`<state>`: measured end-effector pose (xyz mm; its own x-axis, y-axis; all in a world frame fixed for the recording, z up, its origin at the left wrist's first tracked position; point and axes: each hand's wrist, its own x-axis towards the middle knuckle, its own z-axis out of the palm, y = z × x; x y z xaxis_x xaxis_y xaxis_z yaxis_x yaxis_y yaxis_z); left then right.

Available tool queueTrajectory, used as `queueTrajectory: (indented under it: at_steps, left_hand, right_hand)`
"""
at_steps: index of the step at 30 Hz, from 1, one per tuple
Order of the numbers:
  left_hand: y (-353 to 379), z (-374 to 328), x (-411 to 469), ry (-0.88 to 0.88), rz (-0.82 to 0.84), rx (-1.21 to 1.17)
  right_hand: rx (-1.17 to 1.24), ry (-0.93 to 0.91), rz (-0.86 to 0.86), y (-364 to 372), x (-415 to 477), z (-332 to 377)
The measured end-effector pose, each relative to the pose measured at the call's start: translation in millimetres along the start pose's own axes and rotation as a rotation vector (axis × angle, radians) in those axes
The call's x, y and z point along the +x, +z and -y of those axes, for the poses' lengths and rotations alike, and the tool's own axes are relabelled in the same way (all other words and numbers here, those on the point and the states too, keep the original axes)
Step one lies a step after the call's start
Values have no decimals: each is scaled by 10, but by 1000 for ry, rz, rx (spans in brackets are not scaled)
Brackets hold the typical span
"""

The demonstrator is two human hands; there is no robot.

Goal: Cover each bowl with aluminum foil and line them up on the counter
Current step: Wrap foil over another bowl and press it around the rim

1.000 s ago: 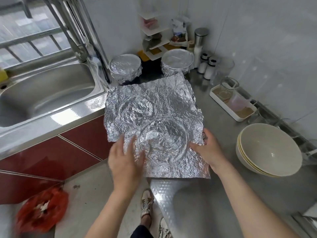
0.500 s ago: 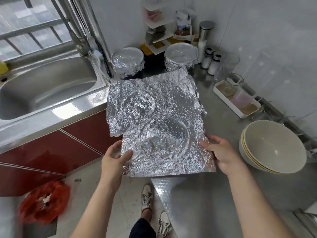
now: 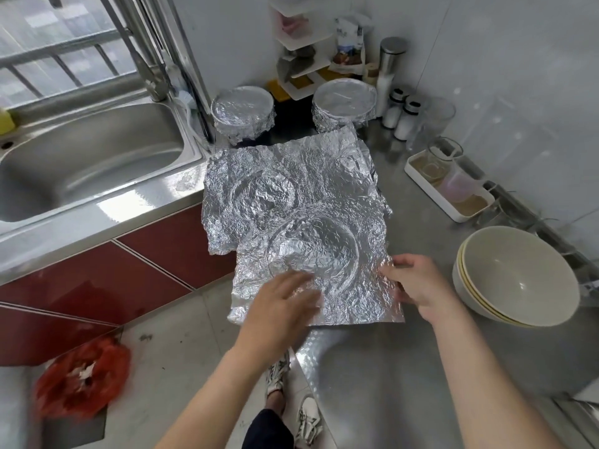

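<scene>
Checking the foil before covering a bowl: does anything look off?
Yes: the near foil sheet and the far foil sheet are heavily crumpled with round bowl-shaped dents, and both overhang the counter edge.

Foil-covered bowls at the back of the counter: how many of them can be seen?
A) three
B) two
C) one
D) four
B: only two stand there, one covered bowl next to the sink and another covered bowl next to the shakers.
</scene>
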<state>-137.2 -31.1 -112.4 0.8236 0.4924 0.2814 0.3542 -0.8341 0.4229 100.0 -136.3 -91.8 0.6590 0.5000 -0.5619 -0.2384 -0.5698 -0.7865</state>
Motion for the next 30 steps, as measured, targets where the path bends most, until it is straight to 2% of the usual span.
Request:
queueTrajectory:
  at_steps: [2,7,13,16,20,30]
  left_hand:
    - [128,11,-43,35,34,-2]
    - [163,40,-76,79,-86,48]
    - [95,78,68,43,-74,59]
    - [55,116,122,34,-37,73]
    - [82,183,146,33,-9,83]
    - [120,114,102,85,-72,72]
  right_hand:
    - [97,33,11,50,-47,30]
    - [184,49,-43,146,-52,-56]
    - [418,38,8,173,-62,-70]
    - [402,3,-7,181,0,-78]
    - [263,-46,-61,252,92,-128]
    - [220,-153,-31,286,65,-98]
